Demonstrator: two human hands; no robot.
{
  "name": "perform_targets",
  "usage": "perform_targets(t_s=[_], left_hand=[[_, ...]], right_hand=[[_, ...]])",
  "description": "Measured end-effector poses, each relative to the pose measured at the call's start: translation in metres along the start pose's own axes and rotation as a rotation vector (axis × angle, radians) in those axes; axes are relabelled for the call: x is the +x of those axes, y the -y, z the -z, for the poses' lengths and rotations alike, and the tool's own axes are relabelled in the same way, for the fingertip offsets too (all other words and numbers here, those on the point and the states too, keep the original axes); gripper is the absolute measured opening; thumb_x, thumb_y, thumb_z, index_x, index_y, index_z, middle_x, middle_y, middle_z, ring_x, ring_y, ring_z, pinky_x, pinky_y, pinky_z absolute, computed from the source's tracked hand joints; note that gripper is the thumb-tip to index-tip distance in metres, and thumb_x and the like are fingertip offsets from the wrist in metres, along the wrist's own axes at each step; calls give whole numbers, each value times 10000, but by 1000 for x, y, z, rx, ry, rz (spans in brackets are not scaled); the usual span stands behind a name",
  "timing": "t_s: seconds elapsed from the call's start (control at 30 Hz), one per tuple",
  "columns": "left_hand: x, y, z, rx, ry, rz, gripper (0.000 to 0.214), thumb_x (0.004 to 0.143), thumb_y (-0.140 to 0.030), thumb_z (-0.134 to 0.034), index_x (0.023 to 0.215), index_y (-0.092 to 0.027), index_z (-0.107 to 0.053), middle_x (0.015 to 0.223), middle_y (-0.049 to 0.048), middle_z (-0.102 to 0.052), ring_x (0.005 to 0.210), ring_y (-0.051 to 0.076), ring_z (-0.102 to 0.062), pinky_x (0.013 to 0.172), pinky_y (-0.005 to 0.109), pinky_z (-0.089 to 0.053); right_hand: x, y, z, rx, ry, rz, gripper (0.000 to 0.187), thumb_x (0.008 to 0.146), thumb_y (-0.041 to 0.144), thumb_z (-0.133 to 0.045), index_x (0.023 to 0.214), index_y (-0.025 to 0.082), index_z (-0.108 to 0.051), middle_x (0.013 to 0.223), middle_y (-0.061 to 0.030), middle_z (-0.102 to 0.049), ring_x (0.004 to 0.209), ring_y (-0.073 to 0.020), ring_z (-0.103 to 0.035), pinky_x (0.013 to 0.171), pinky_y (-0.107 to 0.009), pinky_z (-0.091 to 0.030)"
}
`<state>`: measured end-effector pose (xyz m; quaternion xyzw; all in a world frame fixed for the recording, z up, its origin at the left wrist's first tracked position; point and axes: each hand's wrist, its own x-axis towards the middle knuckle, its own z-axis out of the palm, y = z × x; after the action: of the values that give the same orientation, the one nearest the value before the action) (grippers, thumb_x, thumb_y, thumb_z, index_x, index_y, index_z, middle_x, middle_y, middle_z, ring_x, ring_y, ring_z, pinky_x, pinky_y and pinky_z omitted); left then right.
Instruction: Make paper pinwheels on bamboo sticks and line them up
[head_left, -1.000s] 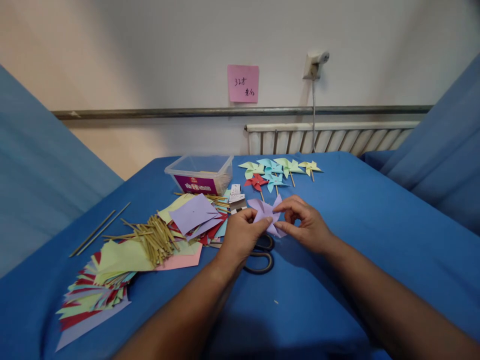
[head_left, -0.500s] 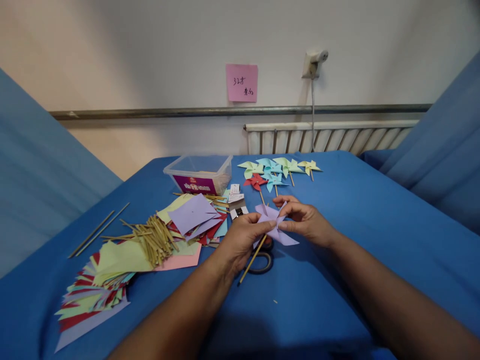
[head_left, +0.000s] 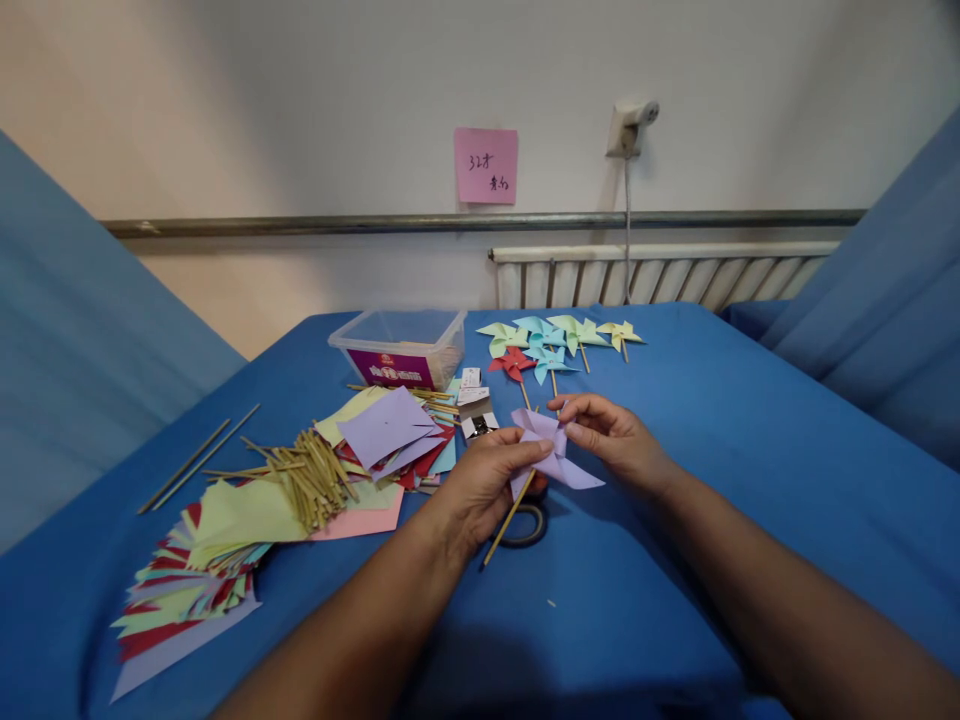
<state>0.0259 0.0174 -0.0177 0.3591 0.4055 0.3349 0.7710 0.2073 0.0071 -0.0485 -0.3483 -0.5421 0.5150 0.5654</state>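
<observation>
A purple paper pinwheel (head_left: 571,471) is held over the blue table, between both hands. My left hand (head_left: 491,475) is closed on its left side, the thumb pressing near the centre. A thin wooden stick (head_left: 510,520) slants down from beneath the paper; how it joins the pinwheel is hidden. My right hand (head_left: 611,435) pinches an upper right blade between thumb and fingers. Under the left hand lies a pair of scissors (head_left: 529,525) with black handles, its blades mostly covered.
Several finished pinwheels (head_left: 546,333) lie at the back. A clear plastic box (head_left: 397,350) stands left of them, near a small open carton (head_left: 474,405). Coloured paper sheets (head_left: 386,425), a pile of sticks (head_left: 315,480) and fanned paper (head_left: 187,590) spread across the left.
My right hand has shifted slightly from the pinwheel's centre to its upper right blade. The lower right blade points a little farther out. My left hand keeps its hold.
</observation>
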Motion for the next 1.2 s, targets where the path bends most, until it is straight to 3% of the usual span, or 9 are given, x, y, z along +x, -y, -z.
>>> perform_targets(t_s=[0.3,0.77,0.9,1.03,1.1,1.2], left_hand=[[-2,-1,-1,-8,21,-3,196,667,-153,-807,828,-103,-707,697,46,-659,552,98,-589,516,196,-461],[-1,0,0,-1,71,38,201,669,-177,-819,840,-124,-726,764,54,-684,600,101,-595,550,192,-492],[0,0,1,-15,53,34,228,664,-162,-821,861,-109,-719,767,61,-684,600,105,-606,544,197,-492],[1,1,2,-43,21,-2,229,668,-144,-809,868,-98,-707,748,64,-683,576,106,-598,537,211,-489],[1,1,2,-57,-8,-38,222,675,-152,-806,863,-98,-700,728,59,-676,556,103,-585,531,215,-480],[2,1,2,-65,-34,-76,216,663,-160,-815,831,-103,-691,710,51,-666,544,99,-572,534,219,-472]], right_hand=[[-1,-2,-3,69,23,-79,212,744,350,-808,838,221,-669,820,10,-641,696,-116,-580,695,-273,-469],[-4,-5,-2,155,81,-134,174,808,341,-764,824,205,-655,687,36,-602,609,-87,-531,607,-224,-394],[-3,0,-6,171,17,-144,245,751,364,-805,847,207,-643,701,34,-619,600,-93,-554,601,-231,-410],[-1,4,-11,224,-99,-202,476,680,395,-847,1055,242,-597,692,46,-639,557,-106,-557,562,-235,-407],[-1,5,-13,210,-147,-249,477,656,427,-854,1004,217,-606,687,36,-643,527,-98,-532,529,-229,-377],[-1,4,-14,151,-141,-289,399,663,490,-831,774,168,-624,616,28,-601,497,-80,-478,504,-227,-331]])
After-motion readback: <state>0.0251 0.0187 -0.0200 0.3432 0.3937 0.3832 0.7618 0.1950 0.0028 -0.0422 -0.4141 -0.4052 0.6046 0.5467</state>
